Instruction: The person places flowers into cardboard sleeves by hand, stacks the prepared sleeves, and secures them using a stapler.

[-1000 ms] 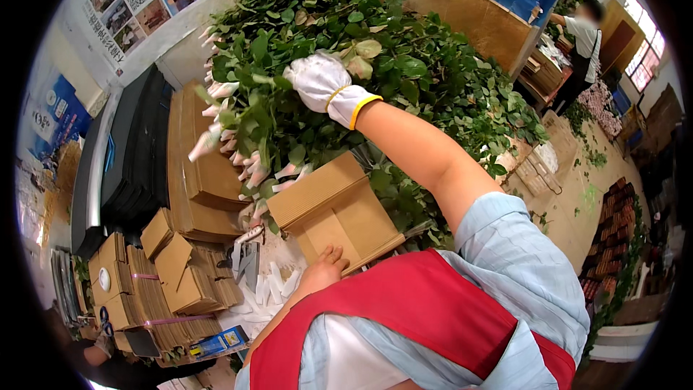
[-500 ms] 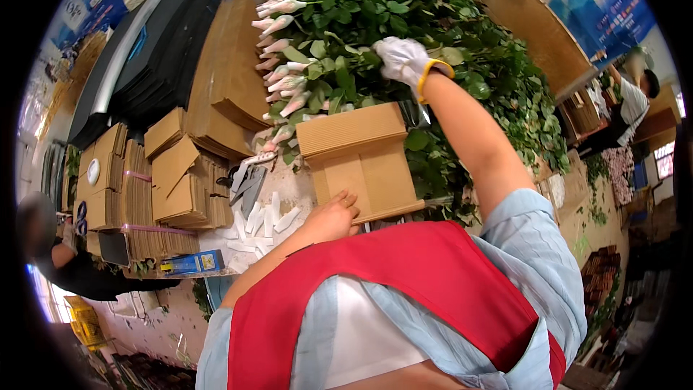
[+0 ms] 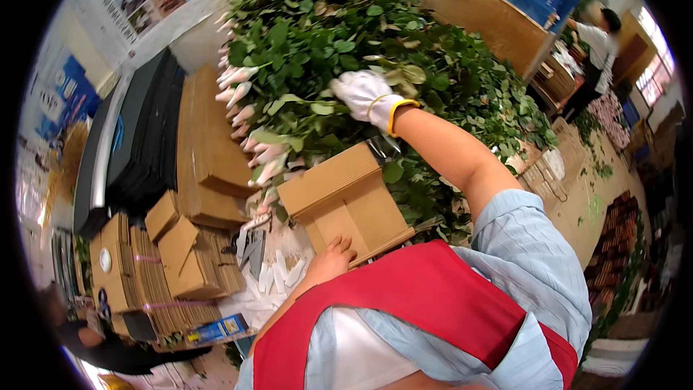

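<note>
One right hand (image 3: pixel 363 96) touches twelve-o'clock leaves (image 3: pixel 325 58), grip unclear. At six, one left hand (image 3: pixel 332 259) lies flat on one carton (image 3: pixel 364 217).

A tan corrugated cardboard wrap (image 3: pixel 367 209), its ridged far edge folded up, lies open against the near side of a broad, dense heap of green leafy stems (image 3: pixel 382 47). Tapered white-and-pink tips (image 3: pixel 243 92) line the heap's left edge.

before me, cardboard (image 3: pixel 364 211) lies mid-frame below the stems (image 3: pixel 307 51) at upper centre; carton stacks (image 3: pixel 189 267) stand lower left.
</note>
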Available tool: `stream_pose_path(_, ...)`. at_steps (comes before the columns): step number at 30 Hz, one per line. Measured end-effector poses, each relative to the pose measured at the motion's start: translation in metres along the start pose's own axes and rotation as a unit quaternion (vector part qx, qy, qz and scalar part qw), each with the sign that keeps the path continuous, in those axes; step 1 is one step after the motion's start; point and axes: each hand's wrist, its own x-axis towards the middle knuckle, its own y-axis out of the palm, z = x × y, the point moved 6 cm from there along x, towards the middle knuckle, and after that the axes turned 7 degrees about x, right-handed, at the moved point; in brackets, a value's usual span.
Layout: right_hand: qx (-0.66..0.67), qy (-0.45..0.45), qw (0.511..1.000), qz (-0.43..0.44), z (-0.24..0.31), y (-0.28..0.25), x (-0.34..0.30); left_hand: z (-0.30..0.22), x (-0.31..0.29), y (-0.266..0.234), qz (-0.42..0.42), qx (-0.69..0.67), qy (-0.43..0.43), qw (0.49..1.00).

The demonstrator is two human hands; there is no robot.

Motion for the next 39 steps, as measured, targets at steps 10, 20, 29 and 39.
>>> stream_pose_path(10, -0.037, -0.071, 0.976, -0.204, 0.024, -0.064, 0.022, -0.002, 0.000, 0.000, -0.004, 0.073, 0.050, 0.996)
stream_pose_path(20, -0.090, -0.081, 0.958, -0.261, 0.010, -0.065, 0.021, -0.004, 0.000, -0.002, -0.024, 0.032, 0.038, 0.998)
stream_pose_path(29, -0.154, -0.047, 0.925, -0.344, -0.028, -0.129, 0.144, -0.001, -0.003, 0.008, -0.071, 0.093, 0.077, 0.990)
stream_pose_path(39, -0.112, -0.011, 0.952, -0.283, -0.093, -0.102, 0.261, 0.006, -0.001, 0.024, -0.141, 0.112, 0.157, 0.971)
